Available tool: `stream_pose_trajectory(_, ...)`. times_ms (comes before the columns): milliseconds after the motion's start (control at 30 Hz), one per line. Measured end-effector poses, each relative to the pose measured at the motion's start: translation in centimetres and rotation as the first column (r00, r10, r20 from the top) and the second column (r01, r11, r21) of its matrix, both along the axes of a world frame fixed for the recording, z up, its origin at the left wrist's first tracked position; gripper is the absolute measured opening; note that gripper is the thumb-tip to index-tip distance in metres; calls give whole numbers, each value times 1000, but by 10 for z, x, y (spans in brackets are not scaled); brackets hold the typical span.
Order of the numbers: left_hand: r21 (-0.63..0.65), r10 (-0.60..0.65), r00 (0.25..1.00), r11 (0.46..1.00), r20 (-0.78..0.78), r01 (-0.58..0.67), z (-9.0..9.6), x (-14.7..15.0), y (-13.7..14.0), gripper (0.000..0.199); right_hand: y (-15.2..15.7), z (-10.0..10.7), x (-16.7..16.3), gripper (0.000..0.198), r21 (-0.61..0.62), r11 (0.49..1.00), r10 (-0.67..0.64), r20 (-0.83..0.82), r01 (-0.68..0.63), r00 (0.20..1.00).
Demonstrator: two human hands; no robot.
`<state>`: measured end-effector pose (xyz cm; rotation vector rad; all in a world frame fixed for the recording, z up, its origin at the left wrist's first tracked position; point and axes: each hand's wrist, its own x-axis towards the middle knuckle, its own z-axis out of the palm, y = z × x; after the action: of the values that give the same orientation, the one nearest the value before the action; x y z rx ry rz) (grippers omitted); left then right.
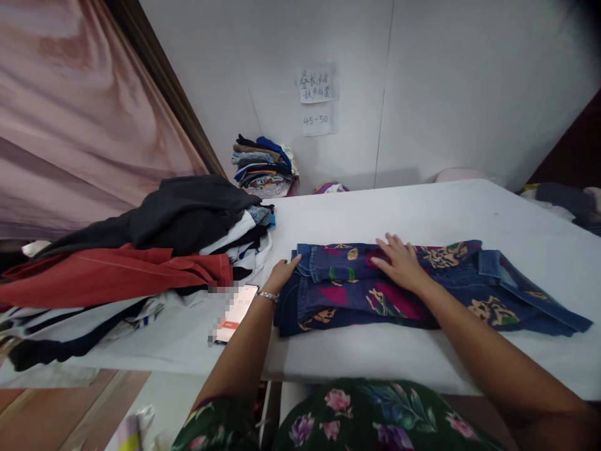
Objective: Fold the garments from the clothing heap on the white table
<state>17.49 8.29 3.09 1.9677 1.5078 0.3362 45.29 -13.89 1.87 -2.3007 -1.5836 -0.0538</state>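
Observation:
A dark blue denim shirt (347,297) with magenta, green and tan patterns lies folded lengthwise on the white table. Its collar (491,264) is toward the right, and a denim cuff (307,263) shows at the left end. My left hand (283,274) is closed at that left edge, by the cuff, with some fingers hidden. My right hand (399,263) lies flat on the upper middle of the shirt, fingers spread.
A loose heap of clothes, with a red garment (117,272) and a black one (188,213), covers the table's left side. A phone (237,313) lies beside my left forearm. Folded clothes (263,166) are stacked beyond the far edge, below paper signs (318,84) on the wall.

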Motion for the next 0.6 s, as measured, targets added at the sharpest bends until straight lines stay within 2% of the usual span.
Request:
stream_pose_trajectory(100,-39,-31,999,999,44,33,4,2,-1,69,7,-13,-28,63,-195,967,169,-1,-166,986)
stream_pose_trajectory(167,-48,-51,996,997,69,55,6,4,-4,67,7,-23,-37,62,-268,942,209,-2,-201,978)
stream_pose_trajectory(300,-15,-102,988,994,119,104,7,10,-10,64,5,-31,-39,61,-261,945,207,13,-196,978)
stream_pose_trajectory(400,31,-158,977,987,142,155,0,15,-12,71,5,-28,-38,61,-271,943,205,19,-193,978)
stream_pose_trajectory(533,94,-151,985,985,78,144,-12,25,-16,77,6,-22,-40,60,-266,944,202,-8,-197,979)
stream_pose_trajectory(600,137,-175,984,976,45,167,-8,32,-15,76,7,-16,-41,61,-243,947,206,-42,-210,978)
